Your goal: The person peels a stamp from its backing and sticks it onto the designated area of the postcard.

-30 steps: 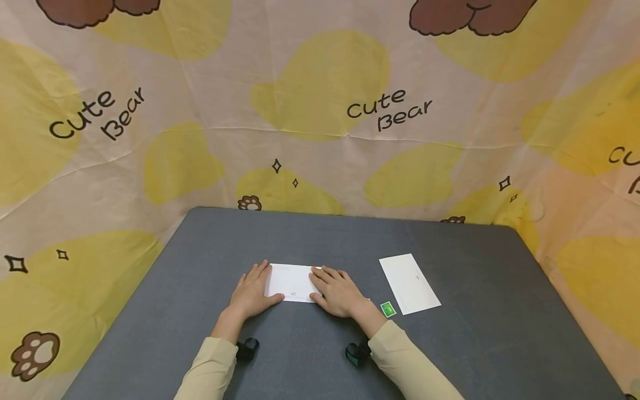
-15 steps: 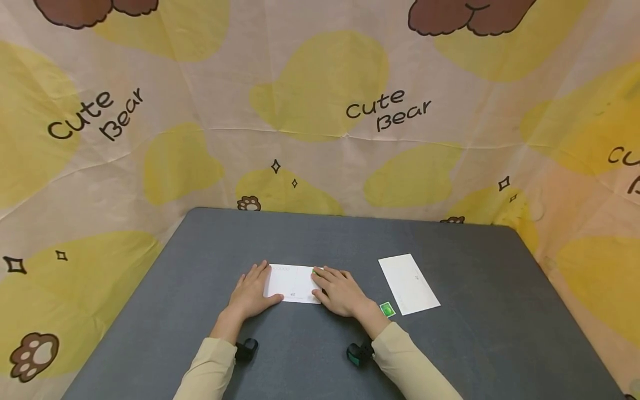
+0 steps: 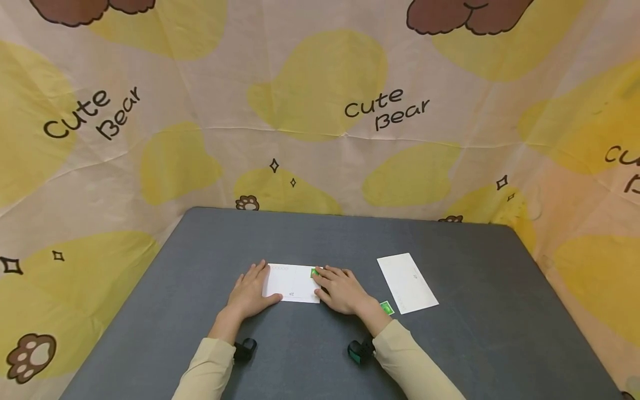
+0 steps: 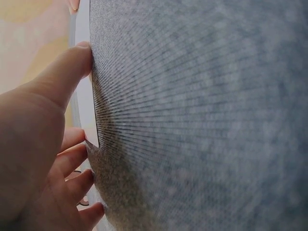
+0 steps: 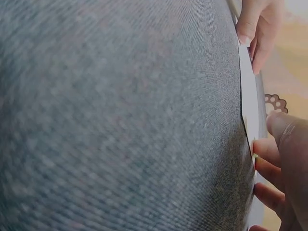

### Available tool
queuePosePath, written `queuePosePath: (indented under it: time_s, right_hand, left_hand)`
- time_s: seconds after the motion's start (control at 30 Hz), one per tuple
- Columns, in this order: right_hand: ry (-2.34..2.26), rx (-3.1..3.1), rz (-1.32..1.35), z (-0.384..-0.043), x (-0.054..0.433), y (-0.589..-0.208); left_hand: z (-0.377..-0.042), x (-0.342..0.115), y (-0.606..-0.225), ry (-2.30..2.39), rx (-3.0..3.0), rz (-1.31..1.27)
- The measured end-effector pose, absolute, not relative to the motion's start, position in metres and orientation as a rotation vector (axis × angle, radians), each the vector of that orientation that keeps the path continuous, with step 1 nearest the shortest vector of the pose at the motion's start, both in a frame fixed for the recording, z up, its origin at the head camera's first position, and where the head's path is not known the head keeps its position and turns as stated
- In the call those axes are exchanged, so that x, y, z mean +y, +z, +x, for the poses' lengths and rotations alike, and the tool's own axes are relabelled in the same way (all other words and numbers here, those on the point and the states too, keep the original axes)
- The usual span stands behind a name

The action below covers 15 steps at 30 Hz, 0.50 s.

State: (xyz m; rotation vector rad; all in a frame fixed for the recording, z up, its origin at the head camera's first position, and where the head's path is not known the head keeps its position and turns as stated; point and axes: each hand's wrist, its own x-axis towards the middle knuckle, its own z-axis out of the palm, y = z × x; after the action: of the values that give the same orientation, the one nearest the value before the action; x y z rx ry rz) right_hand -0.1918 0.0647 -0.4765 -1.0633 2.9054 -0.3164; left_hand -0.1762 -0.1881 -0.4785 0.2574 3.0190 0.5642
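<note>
A white envelope [image 3: 292, 284] lies flat near the middle of the grey table. My left hand [image 3: 248, 294] rests along its left end, fingers extended past the edge and thumb on its near left corner. At the right end, my right hand [image 3: 342, 291] reaches over the envelope with extended fingers. Its fingertips touch a green stamp [image 3: 314, 273] at the far right corner, and part of the stamp is hidden under them. In the right wrist view the right thumb [image 5: 278, 124] is raised off the paper, while the fingers come down at the envelope's end.
Right of my right hand lies a second white envelope [image 3: 407, 283], set at an angle. Another green stamp [image 3: 387, 307] sits between it and my right wrist, partly covered by the arm. A patterned cloth [image 3: 320, 111] hangs behind the table's [image 3: 475, 344] far edge.
My right hand has shifted slightly right, and the green stamp under its fingertips has come into view. The left hand keeps its place on the envelope.
</note>
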Motion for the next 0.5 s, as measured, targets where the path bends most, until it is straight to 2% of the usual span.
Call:
queuePosePath:
  time_s: [0.5]
  right_hand:
    - [-0.267, 2.91, -1.065, -0.1894, 0.0625, -0.4748]
  left_hand:
    - [-0.1762, -0.1882, -0.4756, 0.543, 3.017, 0.246]
